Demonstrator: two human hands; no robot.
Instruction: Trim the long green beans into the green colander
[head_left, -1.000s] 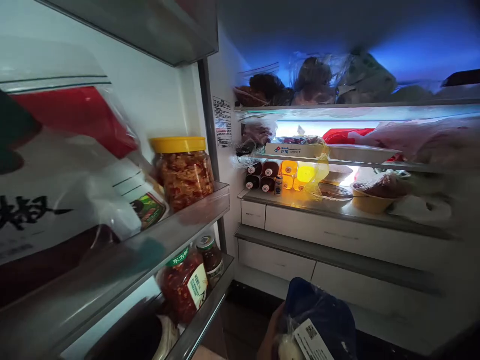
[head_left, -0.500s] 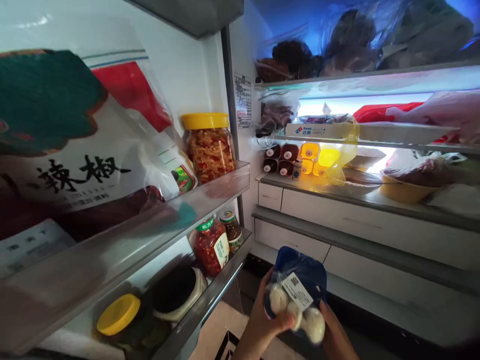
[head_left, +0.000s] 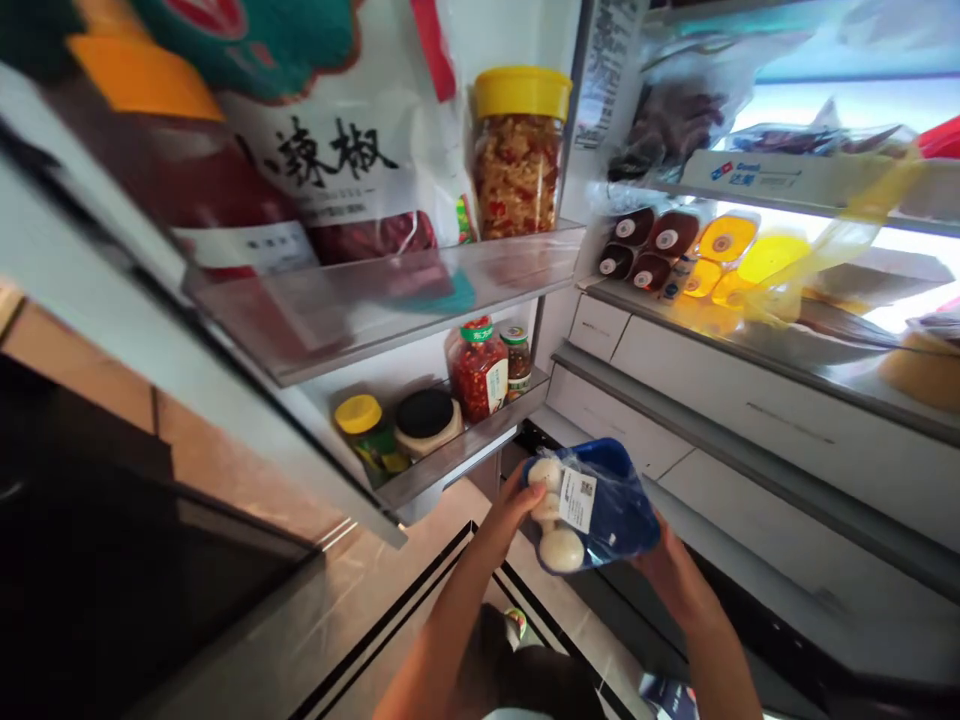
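Note:
A blue tray (head_left: 619, 500) wrapped in clear film is held between my two hands, tilted in front of the fridge. Inside it are a few round white mushrooms (head_left: 562, 550), gathered at the left end, and a white label (head_left: 577, 501) is stuck on the film. My left hand (head_left: 520, 505) grips the left edge, thumb over the film by the mushrooms. At the right lower corner my right hand (head_left: 664, 562) is closed on the tray, its fingertips hidden underneath.
The open fridge door at left carries a jar with a yellow lid (head_left: 523, 150), a sauce bottle (head_left: 217, 180) and a red chilli jar (head_left: 480, 372). To the right, shelves hold bottles (head_left: 667, 235) above white drawers (head_left: 675, 375). Tiled floor (head_left: 360, 610) lies below.
My view has swung left and down, bringing the door's outer edge and floor into sight. The tray has turned in my hands, so the mushrooms now sit at its left end.

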